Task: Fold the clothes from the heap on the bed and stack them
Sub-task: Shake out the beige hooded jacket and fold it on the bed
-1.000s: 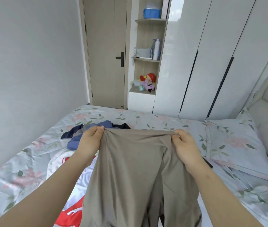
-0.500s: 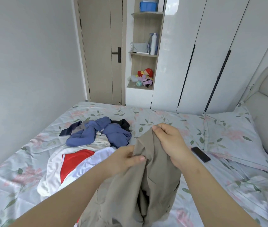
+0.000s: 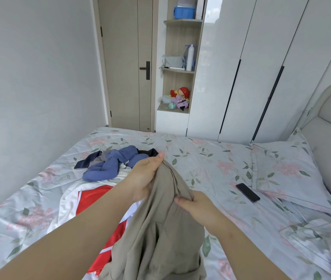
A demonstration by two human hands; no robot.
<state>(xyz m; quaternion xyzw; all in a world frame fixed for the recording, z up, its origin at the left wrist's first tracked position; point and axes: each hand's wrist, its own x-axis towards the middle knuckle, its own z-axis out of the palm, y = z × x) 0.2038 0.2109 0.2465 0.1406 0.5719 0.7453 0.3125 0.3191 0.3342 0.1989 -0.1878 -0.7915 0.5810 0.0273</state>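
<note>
Here the left hand (image 3: 143, 179) clutches the bunched top of the khaki garment (image 3: 160, 235), the right hand (image 3: 198, 208) pinching a fold just below; its length hangs down from both grips, over the bed (image 3: 201, 158).

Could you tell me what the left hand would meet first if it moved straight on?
Probably bare floral bedsheet: the left hand, gripping the khaki trousers, points away past the black garment at the heap's edge. Its height above the sheet is unclear.
</note>
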